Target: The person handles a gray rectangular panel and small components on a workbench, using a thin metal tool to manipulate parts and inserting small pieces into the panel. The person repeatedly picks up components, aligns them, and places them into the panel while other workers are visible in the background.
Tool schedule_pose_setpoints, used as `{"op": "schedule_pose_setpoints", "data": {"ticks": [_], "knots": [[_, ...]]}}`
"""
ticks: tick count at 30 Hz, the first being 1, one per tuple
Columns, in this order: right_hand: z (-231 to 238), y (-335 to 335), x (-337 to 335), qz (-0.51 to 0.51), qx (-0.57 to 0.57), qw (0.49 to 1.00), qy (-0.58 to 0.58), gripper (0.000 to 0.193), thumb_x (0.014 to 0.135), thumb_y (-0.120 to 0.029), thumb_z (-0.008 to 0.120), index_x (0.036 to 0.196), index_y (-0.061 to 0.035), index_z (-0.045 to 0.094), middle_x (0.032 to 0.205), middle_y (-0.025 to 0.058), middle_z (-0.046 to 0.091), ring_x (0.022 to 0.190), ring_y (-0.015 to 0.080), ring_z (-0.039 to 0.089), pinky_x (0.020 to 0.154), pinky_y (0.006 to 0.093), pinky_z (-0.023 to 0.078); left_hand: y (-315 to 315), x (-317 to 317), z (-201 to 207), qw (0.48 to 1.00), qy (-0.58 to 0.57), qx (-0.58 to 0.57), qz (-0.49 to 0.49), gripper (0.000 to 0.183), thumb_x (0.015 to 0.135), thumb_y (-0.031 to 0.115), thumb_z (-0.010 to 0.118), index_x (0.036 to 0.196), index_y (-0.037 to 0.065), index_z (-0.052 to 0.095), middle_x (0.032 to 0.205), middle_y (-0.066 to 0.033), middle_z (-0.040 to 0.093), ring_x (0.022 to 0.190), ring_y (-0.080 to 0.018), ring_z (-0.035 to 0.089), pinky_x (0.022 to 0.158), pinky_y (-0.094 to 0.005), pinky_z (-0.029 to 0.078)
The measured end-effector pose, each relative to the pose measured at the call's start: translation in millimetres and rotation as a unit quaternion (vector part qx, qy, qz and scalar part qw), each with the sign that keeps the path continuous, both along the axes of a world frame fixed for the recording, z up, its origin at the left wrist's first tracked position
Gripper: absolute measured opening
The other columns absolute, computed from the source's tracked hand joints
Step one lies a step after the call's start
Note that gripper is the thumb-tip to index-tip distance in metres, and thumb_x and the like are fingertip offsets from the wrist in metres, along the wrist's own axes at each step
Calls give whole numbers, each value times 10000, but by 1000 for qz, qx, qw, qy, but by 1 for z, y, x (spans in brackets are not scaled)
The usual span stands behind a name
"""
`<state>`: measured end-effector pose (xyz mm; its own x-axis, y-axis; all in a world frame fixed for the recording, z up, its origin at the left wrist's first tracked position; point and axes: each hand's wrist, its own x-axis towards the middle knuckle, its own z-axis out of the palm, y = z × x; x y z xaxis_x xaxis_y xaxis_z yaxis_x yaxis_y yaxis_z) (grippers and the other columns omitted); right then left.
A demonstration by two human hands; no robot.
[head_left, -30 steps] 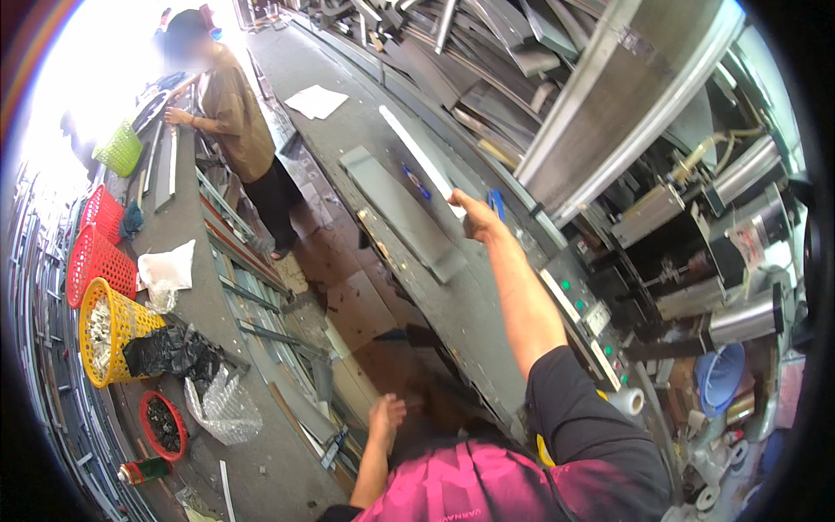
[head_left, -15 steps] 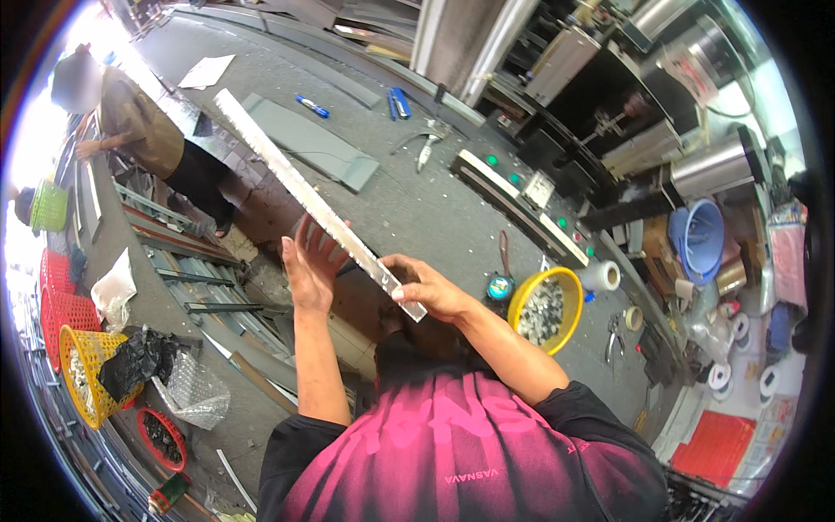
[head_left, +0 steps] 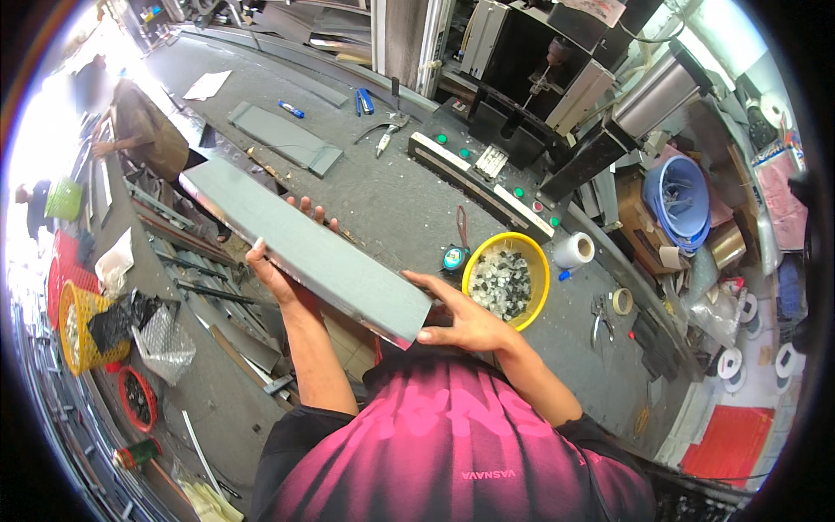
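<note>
A long grey metal profile (head_left: pixel 309 248) with a flat, broad face upward lies tilted across my hands, its far end up and to the left. My left hand (head_left: pixel 291 285) cradles it from below around the middle, thumb on the near side and fingertips showing past the far edge. At the near right end, my right hand (head_left: pixel 474 322) holds the profile's corner between thumb and fingers. The underside is hidden.
A yellow basket (head_left: pixel 545 287) of small black and white pieces stands right, beside a tape measure (head_left: pixel 454 257). Beyond lie pliers (head_left: pixel 385 137), another grey panel (head_left: pixel 283 135) and a machine with green buttons (head_left: pixel 491 178). A co-worker (head_left: pixel 152 130) stands at far left.
The profile has been turned from its narrow silvery edge to its broad grey face and brought lower. My left hand has closed around it from below; the view has shifted to the right.
</note>
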<state>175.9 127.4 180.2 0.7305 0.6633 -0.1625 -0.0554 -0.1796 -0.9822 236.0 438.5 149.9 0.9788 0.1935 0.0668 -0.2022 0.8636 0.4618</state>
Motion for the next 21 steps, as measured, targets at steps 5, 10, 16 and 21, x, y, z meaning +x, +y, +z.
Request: {"op": "schedule_pose_setpoints", "data": {"ticks": [5,10,16,21], "knots": [[27,-72,-64,1,9,1000,16,1077,931,-449,929,1753,-70,346,1526,174,599,1354,297,625,1175,452,518,-27,-45,22,982,-170,-76,-13,966,981,665,636,1637,-15,433,1419,-158,543,1266,-313,578,1130,-562,491],[98,-144,-91,157,-27,975,-156,973,869,-466,976,1615,-2,557,1458,166,694,1322,328,686,1124,439,549,-61,-100,28,968,-244,-62,12,996,970,677,704,1678,51,390,1397,-146,547,1237,-307,603,1093,-533,523],[195,-199,-130,229,356,851,-312,653,978,-376,903,1459,3,678,1159,258,809,1071,425,777,982,533,626,-82,-145,37,912,-387,-100,-91,1049,883,508,927,1729,167,408,1254,-103,561,1171,-302,634,1038,-535,592],[212,-253,-136,196,676,701,-117,713,1128,-236,659,1738,-64,331,1096,211,772,961,372,788,817,558,651,-89,-160,54,882,-441,-75,-145,1018,880,492,961,1726,211,469,1169,-71,544,1049,-276,661,971,-530,623]]}}
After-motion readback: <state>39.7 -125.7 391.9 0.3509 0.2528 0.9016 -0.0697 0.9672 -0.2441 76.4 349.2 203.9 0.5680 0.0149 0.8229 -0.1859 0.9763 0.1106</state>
